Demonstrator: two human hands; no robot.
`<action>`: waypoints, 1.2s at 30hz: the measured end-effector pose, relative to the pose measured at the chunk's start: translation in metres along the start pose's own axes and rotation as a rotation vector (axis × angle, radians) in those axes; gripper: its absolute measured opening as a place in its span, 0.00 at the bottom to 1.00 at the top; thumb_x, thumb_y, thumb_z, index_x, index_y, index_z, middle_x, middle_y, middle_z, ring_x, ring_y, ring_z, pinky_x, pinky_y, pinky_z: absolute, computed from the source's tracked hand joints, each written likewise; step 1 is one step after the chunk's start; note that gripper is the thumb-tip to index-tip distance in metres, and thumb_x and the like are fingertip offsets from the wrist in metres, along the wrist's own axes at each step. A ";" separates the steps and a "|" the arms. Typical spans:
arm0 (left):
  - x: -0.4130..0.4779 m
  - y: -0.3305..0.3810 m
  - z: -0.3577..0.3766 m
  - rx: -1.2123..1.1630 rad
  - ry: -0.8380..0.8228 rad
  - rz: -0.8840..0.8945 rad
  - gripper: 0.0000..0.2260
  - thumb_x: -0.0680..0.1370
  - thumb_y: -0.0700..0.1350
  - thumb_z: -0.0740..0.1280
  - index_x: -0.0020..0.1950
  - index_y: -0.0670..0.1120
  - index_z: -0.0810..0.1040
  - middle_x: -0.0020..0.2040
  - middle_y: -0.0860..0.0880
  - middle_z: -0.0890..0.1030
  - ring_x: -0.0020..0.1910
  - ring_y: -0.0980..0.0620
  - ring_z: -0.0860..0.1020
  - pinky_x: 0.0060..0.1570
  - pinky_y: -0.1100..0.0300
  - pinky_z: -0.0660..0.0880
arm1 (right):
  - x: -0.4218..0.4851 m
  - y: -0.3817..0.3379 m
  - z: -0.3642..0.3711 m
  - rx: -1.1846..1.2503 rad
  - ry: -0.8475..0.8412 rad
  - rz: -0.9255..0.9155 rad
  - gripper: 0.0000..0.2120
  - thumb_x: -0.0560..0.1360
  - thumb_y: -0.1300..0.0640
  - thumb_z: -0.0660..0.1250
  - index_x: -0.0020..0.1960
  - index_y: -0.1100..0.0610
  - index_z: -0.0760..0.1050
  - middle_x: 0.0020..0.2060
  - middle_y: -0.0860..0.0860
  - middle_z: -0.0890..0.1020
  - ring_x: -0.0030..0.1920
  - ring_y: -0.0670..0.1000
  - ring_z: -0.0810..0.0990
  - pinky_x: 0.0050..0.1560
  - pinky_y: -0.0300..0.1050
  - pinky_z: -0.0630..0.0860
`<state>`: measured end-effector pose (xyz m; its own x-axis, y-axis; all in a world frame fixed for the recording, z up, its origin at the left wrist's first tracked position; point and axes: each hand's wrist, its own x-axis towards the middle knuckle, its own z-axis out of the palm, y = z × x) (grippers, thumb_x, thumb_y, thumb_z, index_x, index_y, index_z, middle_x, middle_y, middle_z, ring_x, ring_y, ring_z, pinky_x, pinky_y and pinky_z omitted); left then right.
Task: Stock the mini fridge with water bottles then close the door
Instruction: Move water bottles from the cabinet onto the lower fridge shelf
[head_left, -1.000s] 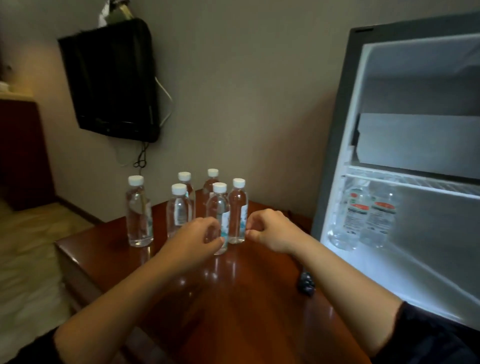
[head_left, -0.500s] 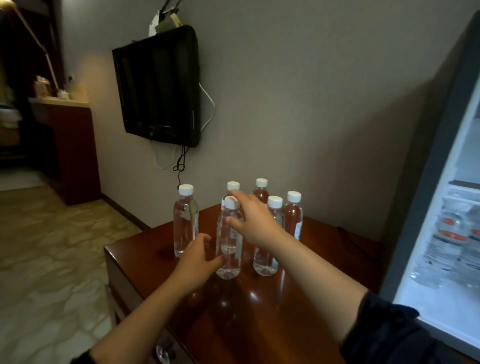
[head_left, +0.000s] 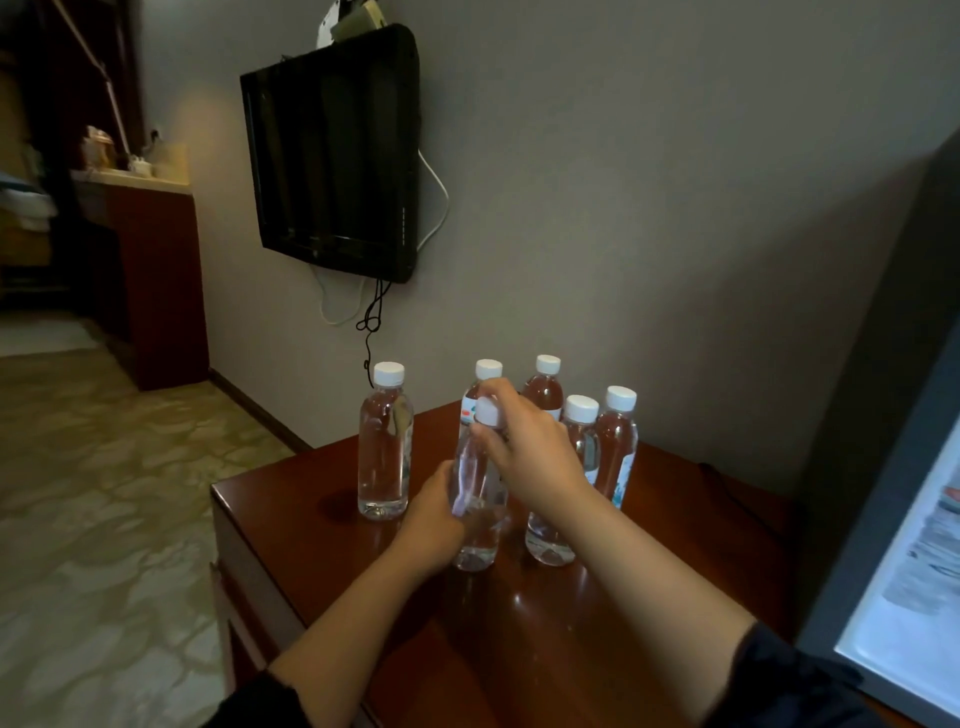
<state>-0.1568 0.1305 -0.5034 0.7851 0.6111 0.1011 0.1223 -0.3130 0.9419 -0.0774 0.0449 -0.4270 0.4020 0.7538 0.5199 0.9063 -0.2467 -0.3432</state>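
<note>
Several clear water bottles with white caps stand on a reddish wooden cabinet top (head_left: 519, 623). My left hand (head_left: 428, 525) grips the lower body of the nearest bottle (head_left: 475, 519). My right hand (head_left: 524, 447) pinches the neck and cap of that same bottle from above. One bottle (head_left: 384, 441) stands apart at the left. Behind my right hand stand the other bottles (head_left: 615, 441), partly hidden by it. The open mini fridge (head_left: 904, 571) shows only as a lit strip at the right edge, with blurred bottle labels inside.
A black wall-mounted television (head_left: 332, 156) hangs above the cabinet with cables (head_left: 371, 317) dangling below it. A dark cord (head_left: 727, 488) lies on the cabinet's back right. Tiled floor (head_left: 93, 519) spreads to the left, with a wooden counter (head_left: 156, 280) further back.
My view has swung left, away from the fridge. Both hands moved from hovering near the bottles to taking hold of the front bottle: left hand on its body, right on its neck.
</note>
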 end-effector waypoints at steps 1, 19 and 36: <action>-0.001 -0.001 0.000 0.006 0.012 0.016 0.26 0.68 0.50 0.75 0.62 0.51 0.69 0.58 0.51 0.78 0.56 0.51 0.77 0.59 0.47 0.75 | -0.003 0.000 -0.001 0.001 0.006 -0.011 0.18 0.80 0.53 0.60 0.69 0.51 0.63 0.61 0.52 0.77 0.58 0.55 0.77 0.56 0.48 0.73; -0.100 0.024 0.018 0.146 0.019 0.296 0.28 0.60 0.66 0.72 0.57 0.58 0.74 0.53 0.56 0.80 0.52 0.57 0.79 0.53 0.49 0.78 | -0.101 -0.021 -0.074 0.171 -0.025 -0.001 0.19 0.75 0.49 0.67 0.63 0.51 0.67 0.53 0.47 0.79 0.52 0.49 0.78 0.53 0.47 0.75; -0.131 0.124 0.179 -0.013 -0.335 0.448 0.20 0.61 0.55 0.75 0.52 0.58 0.77 0.47 0.56 0.84 0.48 0.59 0.82 0.52 0.55 0.78 | -0.232 0.061 -0.199 0.146 0.157 0.283 0.18 0.71 0.49 0.70 0.58 0.48 0.67 0.49 0.44 0.81 0.51 0.47 0.80 0.55 0.49 0.76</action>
<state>-0.1359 -0.1189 -0.4576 0.9091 0.1553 0.3865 -0.2730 -0.4788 0.8344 -0.0895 -0.2660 -0.4128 0.6601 0.5622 0.4981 0.7323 -0.3340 -0.5935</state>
